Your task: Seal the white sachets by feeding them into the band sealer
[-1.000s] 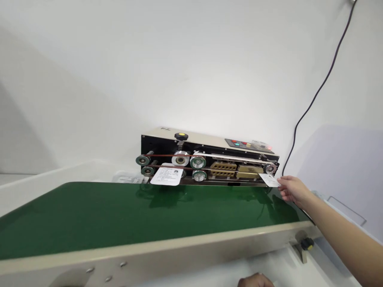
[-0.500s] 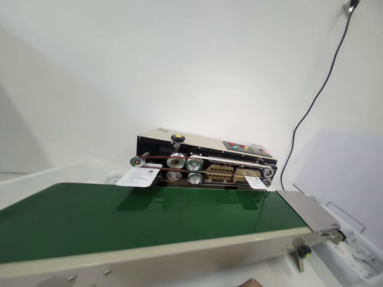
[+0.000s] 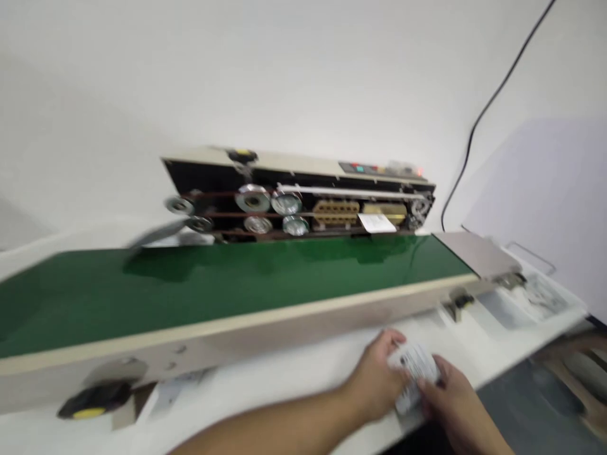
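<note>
Left hand [image 3: 377, 385] and right hand [image 3: 453, 398] pinch together on a white printed card [image 3: 412, 373] (perhaps several, it blurs) at lower centre; another white card [image 3: 377, 222] already sits against the cream-and-black band sealer [image 3: 284, 163], upper right.

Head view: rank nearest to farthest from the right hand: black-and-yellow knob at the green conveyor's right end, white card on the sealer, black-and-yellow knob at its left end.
Right hand:
1. Black-and-yellow knob, right end.
2. White card, behind green belt.
3. Black-and-yellow knob, far left.
</note>
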`<state>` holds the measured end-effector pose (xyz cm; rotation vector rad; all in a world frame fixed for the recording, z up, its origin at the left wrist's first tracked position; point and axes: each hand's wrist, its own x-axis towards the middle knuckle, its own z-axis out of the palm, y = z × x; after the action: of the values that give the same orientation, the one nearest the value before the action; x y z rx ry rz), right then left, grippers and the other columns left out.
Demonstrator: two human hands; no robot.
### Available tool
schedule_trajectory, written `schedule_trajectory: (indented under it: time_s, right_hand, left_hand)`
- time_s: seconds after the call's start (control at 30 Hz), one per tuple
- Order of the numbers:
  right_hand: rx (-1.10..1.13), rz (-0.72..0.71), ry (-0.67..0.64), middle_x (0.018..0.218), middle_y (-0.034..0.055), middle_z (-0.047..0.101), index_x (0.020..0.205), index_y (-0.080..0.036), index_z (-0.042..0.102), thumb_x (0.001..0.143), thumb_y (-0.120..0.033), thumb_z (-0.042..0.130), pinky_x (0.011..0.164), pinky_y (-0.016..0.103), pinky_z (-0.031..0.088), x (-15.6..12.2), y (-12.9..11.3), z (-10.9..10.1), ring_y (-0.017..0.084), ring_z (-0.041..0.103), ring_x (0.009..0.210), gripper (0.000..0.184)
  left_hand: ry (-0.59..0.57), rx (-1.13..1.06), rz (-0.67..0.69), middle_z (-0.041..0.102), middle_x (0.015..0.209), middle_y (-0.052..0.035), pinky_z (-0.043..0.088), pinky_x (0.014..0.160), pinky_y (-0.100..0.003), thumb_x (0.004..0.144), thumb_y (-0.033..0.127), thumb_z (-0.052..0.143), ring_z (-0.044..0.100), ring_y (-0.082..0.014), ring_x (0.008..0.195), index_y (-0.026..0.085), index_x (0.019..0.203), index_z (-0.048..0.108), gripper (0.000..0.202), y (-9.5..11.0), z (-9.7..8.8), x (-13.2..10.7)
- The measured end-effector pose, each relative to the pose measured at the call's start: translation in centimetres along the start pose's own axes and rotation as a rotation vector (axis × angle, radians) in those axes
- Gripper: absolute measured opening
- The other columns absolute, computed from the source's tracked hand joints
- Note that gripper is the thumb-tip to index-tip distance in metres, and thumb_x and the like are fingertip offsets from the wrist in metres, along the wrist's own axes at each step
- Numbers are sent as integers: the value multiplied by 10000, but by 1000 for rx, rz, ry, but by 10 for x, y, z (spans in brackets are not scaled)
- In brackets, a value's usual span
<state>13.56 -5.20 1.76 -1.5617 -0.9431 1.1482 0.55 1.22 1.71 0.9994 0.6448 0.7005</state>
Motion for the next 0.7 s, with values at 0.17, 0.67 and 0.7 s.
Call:
schedule_trajectory:
  time_s: [0.17, 0.67, 0.7]
  right_hand:
    - [391, 214, 117, 589, -50, 506, 789, -160, 583, 512, -398, 815, 499, 215, 391, -12, -23, 16, 72, 419, 505, 432]
    - [17, 98, 79, 501, -53, 460, 728, -172, 543, 609, -501, 692, 451, 226, 327, -3, -19, 2, 93, 399, 458, 380]
    - [-46, 71, 48, 505, -52, 455, 717, -167, 549, 611, -489, 686, 449, 224, 312, -1, -19, -3, 90, 386, 459, 366]
  left_hand:
    - [73, -11, -16, 578, 916, -25, 440, 563, -224, 632, 145, 575, 554, -103, 645, 187, 954, 387, 375, 12, 8, -4]
    - [5, 235, 31, 578, 737, 8, 416, 622, -260, 712, 187, 525, 499, -126, 650, 164, 893, 516, 182, 10, 4, -9]
    - [-2, 248, 31, 570, 730, 12, 405, 615, -254, 701, 188, 526, 488, -123, 648, 163, 879, 522, 180, 8, 3, -9]
